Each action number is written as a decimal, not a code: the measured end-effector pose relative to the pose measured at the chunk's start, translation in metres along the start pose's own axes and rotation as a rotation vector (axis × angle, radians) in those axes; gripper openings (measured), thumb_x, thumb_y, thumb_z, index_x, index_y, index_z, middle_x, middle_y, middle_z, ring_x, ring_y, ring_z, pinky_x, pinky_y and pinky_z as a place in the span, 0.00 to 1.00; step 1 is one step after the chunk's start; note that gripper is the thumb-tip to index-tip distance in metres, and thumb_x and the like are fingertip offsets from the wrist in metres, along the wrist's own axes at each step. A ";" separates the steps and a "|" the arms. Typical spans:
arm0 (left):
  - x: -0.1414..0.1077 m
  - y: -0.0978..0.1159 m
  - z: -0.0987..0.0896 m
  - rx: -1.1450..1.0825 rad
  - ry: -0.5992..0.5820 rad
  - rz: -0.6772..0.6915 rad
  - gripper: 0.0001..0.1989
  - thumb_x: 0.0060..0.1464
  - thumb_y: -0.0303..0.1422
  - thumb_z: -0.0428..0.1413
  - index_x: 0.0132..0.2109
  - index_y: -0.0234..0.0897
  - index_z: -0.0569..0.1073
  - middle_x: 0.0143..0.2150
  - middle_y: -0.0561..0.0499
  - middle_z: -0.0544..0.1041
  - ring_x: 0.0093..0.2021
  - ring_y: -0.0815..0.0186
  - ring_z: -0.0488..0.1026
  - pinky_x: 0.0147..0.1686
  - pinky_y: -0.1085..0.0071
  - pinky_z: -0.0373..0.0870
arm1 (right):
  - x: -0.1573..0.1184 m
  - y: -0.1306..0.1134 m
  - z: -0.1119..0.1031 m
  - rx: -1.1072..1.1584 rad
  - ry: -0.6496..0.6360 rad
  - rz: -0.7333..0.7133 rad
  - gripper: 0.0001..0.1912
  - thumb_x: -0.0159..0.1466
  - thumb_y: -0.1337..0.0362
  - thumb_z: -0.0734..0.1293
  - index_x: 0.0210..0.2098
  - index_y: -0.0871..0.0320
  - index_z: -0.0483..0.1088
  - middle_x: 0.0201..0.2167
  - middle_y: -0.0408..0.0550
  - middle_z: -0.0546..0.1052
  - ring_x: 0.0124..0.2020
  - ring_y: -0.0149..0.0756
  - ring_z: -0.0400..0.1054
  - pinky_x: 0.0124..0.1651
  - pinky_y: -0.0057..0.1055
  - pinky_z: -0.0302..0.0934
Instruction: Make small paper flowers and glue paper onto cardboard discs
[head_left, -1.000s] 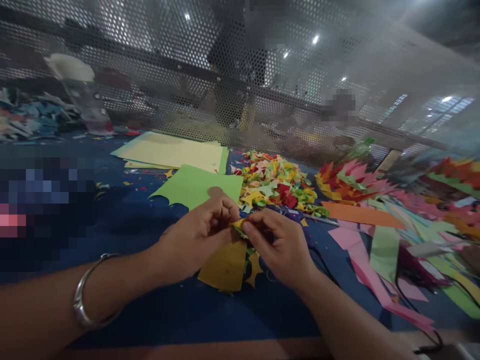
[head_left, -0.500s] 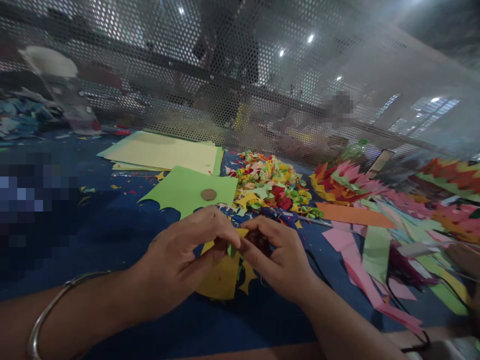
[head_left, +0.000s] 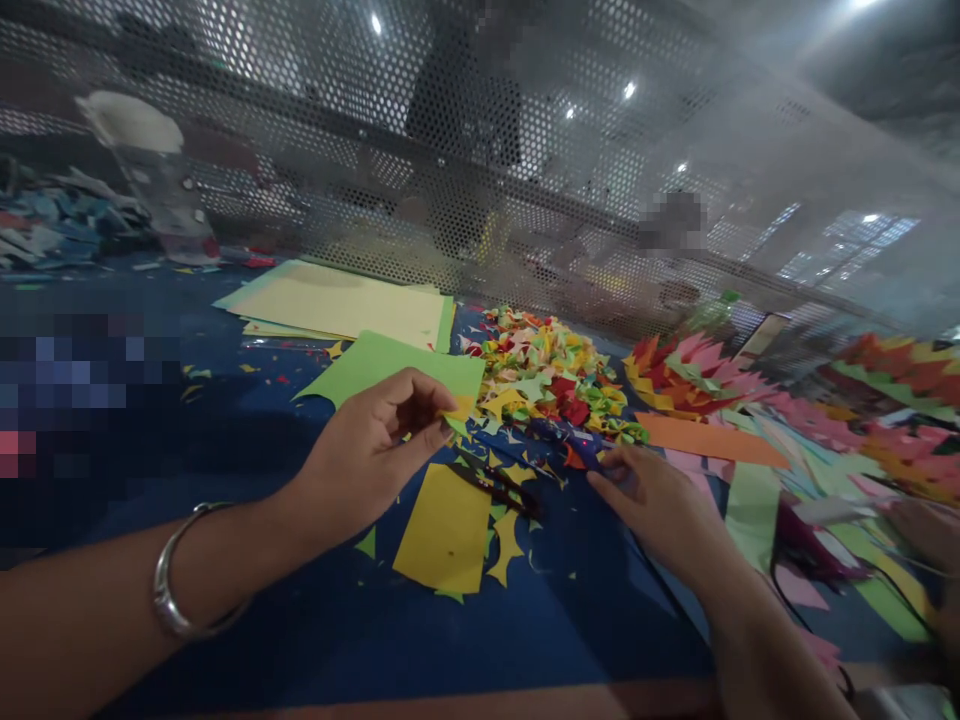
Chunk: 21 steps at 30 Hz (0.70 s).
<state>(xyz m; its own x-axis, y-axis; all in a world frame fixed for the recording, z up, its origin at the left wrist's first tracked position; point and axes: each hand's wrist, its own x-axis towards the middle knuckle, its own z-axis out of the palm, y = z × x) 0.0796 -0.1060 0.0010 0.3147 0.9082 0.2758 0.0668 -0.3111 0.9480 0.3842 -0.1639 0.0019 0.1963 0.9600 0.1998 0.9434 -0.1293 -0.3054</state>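
Note:
My left hand [head_left: 382, 440] pinches a small yellow and green paper piece [head_left: 459, 412] between thumb and fingertips, above the table. My right hand [head_left: 664, 500] has thumb and fingers apart at the near end of a blue-purple glue gun [head_left: 574, 440] lying on the table. Whether its fingertips touch the glue gun I cannot tell. Between the hands lie dark scissors [head_left: 499, 484], partly over a yellow paper sheet [head_left: 442, 530]. Yellow paper scraps [head_left: 508, 548] with curved edges lie beside it. Beyond my left hand is a green sheet [head_left: 375, 365], partly covered by that hand.
A heap of colourful paper pieces [head_left: 547, 370] lies beyond the glue gun. Stacked pale sheets [head_left: 345, 305] are at the back, before a perforated metal screen [head_left: 337, 150]. Right are an orange strip [head_left: 712, 440], spiky paper garlands [head_left: 690, 365] and a dark cord [head_left: 664, 580].
My hands have moved apart. The left has lifted away with the small paper piece; the right has let go and moved right to the glue gun. The scissors have come into view.

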 end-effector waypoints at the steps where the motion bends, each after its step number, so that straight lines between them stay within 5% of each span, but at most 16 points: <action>1: 0.000 -0.001 0.000 0.002 0.003 0.005 0.08 0.57 0.36 0.59 0.40 0.39 0.69 0.37 0.51 0.73 0.36 0.66 0.71 0.37 0.71 0.67 | -0.001 0.004 0.001 0.048 -0.007 0.030 0.13 0.59 0.53 0.69 0.35 0.56 0.73 0.30 0.48 0.76 0.30 0.41 0.68 0.33 0.35 0.58; 6: 0.001 -0.006 -0.001 0.003 -0.009 0.015 0.07 0.58 0.36 0.58 0.40 0.39 0.69 0.36 0.51 0.72 0.37 0.66 0.71 0.38 0.71 0.67 | 0.005 0.008 0.006 0.464 -0.069 0.169 0.12 0.50 0.55 0.75 0.24 0.56 0.72 0.21 0.42 0.71 0.23 0.35 0.62 0.27 0.32 0.55; 14: 0.003 -0.005 0.000 -0.018 0.003 -0.003 0.08 0.56 0.36 0.60 0.39 0.39 0.69 0.35 0.48 0.75 0.46 0.60 0.74 0.40 0.69 0.68 | -0.006 0.006 -0.009 1.001 -0.048 0.301 0.15 0.54 0.52 0.71 0.30 0.57 0.69 0.25 0.43 0.71 0.21 0.31 0.64 0.24 0.30 0.63; 19: 0.003 -0.006 0.001 -0.036 -0.001 -0.021 0.08 0.55 0.36 0.60 0.39 0.40 0.69 0.35 0.48 0.75 0.45 0.60 0.74 0.40 0.68 0.69 | -0.016 -0.008 -0.018 1.649 -0.317 0.286 0.12 0.53 0.58 0.73 0.25 0.58 0.69 0.24 0.41 0.60 0.21 0.25 0.52 0.21 0.23 0.57; 21: 0.003 -0.005 0.002 -0.040 0.000 -0.028 0.08 0.55 0.36 0.60 0.39 0.40 0.69 0.35 0.48 0.75 0.44 0.61 0.74 0.40 0.69 0.68 | -0.017 -0.017 -0.020 1.776 -0.305 0.272 0.11 0.52 0.60 0.73 0.33 0.58 0.73 0.24 0.38 0.56 0.21 0.25 0.48 0.20 0.20 0.56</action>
<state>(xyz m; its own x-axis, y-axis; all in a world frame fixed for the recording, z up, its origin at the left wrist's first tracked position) 0.0819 -0.1023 -0.0027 0.3135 0.9163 0.2493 0.0376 -0.2743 0.9609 0.3700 -0.1827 0.0224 0.0365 0.9928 -0.1143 -0.5140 -0.0794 -0.8541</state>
